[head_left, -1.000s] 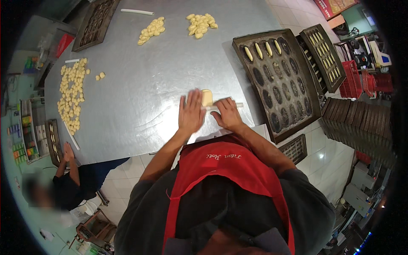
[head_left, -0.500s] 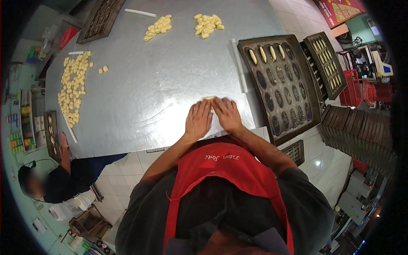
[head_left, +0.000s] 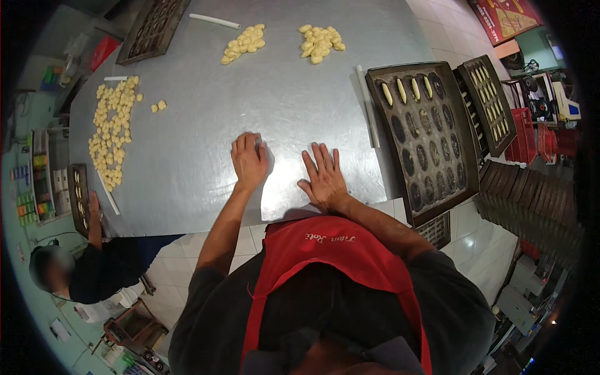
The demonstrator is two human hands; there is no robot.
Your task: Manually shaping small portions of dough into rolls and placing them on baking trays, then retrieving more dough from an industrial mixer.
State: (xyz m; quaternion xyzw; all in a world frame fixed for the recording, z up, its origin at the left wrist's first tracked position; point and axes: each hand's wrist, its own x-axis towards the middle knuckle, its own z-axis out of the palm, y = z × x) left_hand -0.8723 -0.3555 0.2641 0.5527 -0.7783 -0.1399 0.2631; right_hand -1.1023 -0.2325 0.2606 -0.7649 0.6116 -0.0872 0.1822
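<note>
On the metal worktable (head_left: 194, 144), my left hand (head_left: 250, 161) rests palm down, its fingers bent slightly and a little apart. My right hand (head_left: 326, 178) lies to its right, fingers spread on the tabletop. No dough shows between them; whatever is beneath either palm is hidden. To the right stands a dark baking tray (head_left: 412, 107) with oval hollows, its far row holding several slim dough sticks (head_left: 402, 90). Beyond my hands sit two heaps of pale dough pieces, a right heap (head_left: 320, 44) and a left heap (head_left: 244, 44).
Many small dough balls (head_left: 112, 131) spread along the table's left side. White rods lie about: a far rod (head_left: 214, 20) and a right rod (head_left: 369, 106). A second filled tray (head_left: 487, 100) and stacked trays (head_left: 525, 200) stand right. A co-worker's hand (head_left: 94, 200) is at the left edge.
My hands have parted from beside each other over a dough piece. The left hand went left, the right hand lies flatter with its fingers spread. That dough piece no longer shows.
</note>
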